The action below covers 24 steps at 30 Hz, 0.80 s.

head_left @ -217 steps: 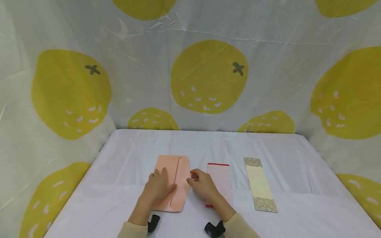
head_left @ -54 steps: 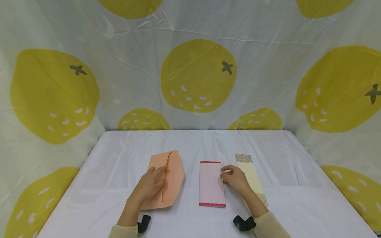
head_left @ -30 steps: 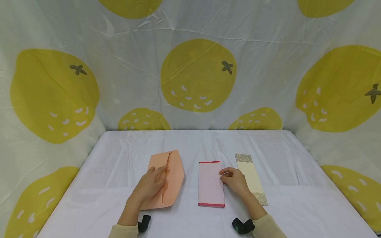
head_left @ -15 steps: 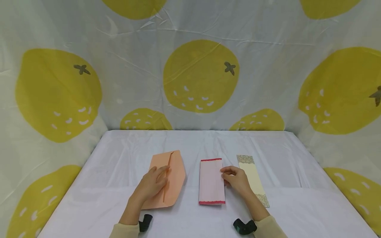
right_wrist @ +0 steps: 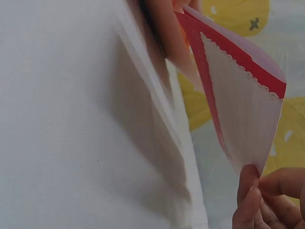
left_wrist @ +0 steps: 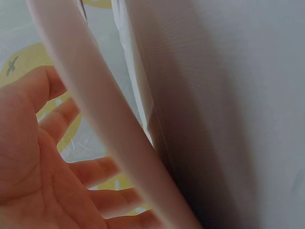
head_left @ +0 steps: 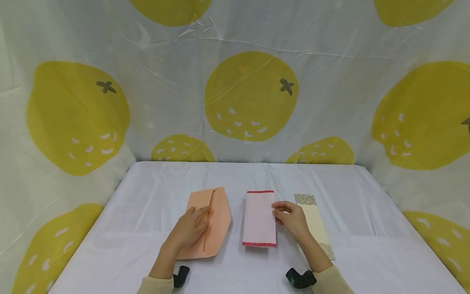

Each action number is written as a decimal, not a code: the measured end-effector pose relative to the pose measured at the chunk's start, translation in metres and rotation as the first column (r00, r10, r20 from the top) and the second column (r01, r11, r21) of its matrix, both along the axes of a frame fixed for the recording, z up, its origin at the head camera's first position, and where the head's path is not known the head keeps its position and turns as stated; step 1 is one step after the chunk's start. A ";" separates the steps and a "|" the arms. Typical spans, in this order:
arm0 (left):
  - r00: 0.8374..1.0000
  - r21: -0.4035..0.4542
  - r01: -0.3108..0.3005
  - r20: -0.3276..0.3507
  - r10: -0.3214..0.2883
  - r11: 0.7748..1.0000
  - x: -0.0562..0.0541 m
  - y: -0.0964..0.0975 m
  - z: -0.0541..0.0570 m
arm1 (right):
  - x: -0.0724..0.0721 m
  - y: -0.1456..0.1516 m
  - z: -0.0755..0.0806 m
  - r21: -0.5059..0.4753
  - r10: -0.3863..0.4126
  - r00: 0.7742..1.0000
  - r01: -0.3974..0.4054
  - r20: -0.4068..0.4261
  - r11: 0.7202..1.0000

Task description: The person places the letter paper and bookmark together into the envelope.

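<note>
Folded pink card [head_left: 258, 218] held up by one edge, between peach envelope [head_left: 219, 226] and cream strip [head_left: 314, 220].
The right hand [head_left: 293, 219] pinches the card's right edge; the left hand [head_left: 186, 231] rests, fingers spread, on the envelope, its pressure hard to judge. Pinched on one side only, the card could sag open or slip; a light touch might let the envelope slide.

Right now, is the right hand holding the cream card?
No, the right hand pinches the pink card, while the cream card lies on the table.
</note>
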<state>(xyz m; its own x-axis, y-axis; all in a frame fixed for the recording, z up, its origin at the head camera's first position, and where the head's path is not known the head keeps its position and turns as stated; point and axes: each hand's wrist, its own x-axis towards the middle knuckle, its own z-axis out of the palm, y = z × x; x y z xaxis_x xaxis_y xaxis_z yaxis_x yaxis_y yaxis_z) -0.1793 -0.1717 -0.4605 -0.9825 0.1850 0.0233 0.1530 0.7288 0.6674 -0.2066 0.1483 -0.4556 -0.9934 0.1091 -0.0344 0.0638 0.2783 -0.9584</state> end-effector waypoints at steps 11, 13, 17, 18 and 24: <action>1.000 -0.010 0.003 -0.013 -0.003 1.000 0.000 -0.001 -0.001 | -0.010 -0.016 0.010 -0.068 0.029 1.000 -0.030 -0.007 0.997; 1.000 -0.011 -0.003 -0.009 0.003 1.000 0.000 -0.001 -0.002 | -0.010 -0.021 0.014 -0.082 0.041 0.999 -0.042 -0.017 0.996; 1.000 -0.019 -0.002 -0.018 0.001 1.000 -0.002 -0.001 -0.003 | -0.011 -0.029 0.018 -0.113 0.058 0.998 -0.061 -0.034 0.992; 1.000 -0.020 -0.002 -0.022 0.001 1.000 -0.002 -0.001 -0.003 | -0.011 -0.031 0.019 -0.118 0.061 0.997 -0.065 -0.037 0.991; 1.000 -0.020 -0.002 -0.020 0.002 1.000 -0.002 -0.001 -0.002 | -0.013 -0.046 0.022 -0.137 0.085 0.996 -0.090 -0.037 0.987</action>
